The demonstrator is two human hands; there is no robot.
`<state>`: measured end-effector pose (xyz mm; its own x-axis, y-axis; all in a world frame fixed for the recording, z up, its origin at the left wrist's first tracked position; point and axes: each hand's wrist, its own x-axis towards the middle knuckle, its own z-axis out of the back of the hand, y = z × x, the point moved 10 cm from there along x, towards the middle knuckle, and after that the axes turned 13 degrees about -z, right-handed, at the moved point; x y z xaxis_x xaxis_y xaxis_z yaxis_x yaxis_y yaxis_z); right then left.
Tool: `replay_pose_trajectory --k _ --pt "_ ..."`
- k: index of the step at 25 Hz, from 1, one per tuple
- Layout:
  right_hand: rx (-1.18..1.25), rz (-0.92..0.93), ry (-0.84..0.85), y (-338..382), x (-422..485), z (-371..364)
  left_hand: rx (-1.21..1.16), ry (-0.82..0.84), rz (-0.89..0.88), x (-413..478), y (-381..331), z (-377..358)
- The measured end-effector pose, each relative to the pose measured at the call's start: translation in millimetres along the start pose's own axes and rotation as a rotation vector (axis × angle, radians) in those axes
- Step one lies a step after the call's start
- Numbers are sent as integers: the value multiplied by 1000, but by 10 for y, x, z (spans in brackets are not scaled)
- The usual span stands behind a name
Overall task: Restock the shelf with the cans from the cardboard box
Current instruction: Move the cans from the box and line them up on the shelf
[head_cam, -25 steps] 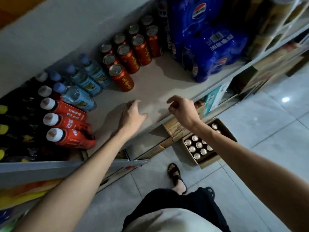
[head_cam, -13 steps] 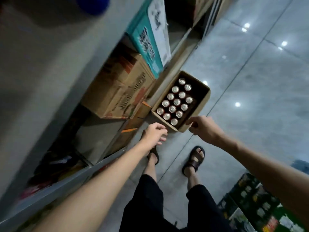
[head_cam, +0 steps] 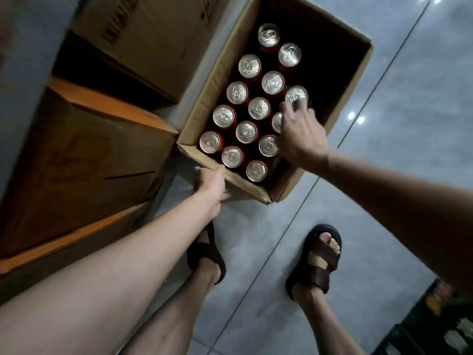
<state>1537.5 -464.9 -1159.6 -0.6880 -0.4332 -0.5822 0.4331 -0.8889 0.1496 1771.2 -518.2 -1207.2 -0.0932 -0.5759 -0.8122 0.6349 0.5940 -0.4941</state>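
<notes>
An open cardboard box (head_cam: 202,98) stands on the floor with several red cans (head_cam: 247,131) upright in it, silver tops showing. My right hand (head_cam: 300,139) hovers over the right-hand row. Its spread fingertips touch the near rim of one can (head_cam: 296,94), and its palm partly covers another can (head_cam: 276,121). My left hand (head_cam: 211,184) is at the box's near wall, fingers curled against the cardboard just below the rim. The box's far right part is dark and holds no cans. The shelf itself is out of view.
Closed cardboard boxes (head_cam: 84,160) are stacked on the low shelf at the left, tight against the open box. My two sandalled feet (head_cam: 317,260) stand on the grey tiled floor just before it. A dark crate of goods (head_cam: 435,326) sits at the bottom right.
My view dropped from the shelf of cans and bottles down to the box. Both hands came off the shelf and down; the left has reached the box's near wall, the right the can tops.
</notes>
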Motion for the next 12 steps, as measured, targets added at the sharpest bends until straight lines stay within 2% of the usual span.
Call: replay_pose_trajectory --k 2,4,6,8,12 --pt "96 -128 -57 -177 432 61 -62 -115 -5 274 26 -35" --pt "219 -268 -13 -337 809 39 -111 -222 55 404 111 -33" --pt "174 -297 60 -337 1022 -86 -87 -288 104 474 198 -13" --pt "79 -252 89 -297 1134 -196 -18 -291 119 450 191 -14" --pt "82 -238 89 -357 1253 -275 190 -201 47 442 55 -44"
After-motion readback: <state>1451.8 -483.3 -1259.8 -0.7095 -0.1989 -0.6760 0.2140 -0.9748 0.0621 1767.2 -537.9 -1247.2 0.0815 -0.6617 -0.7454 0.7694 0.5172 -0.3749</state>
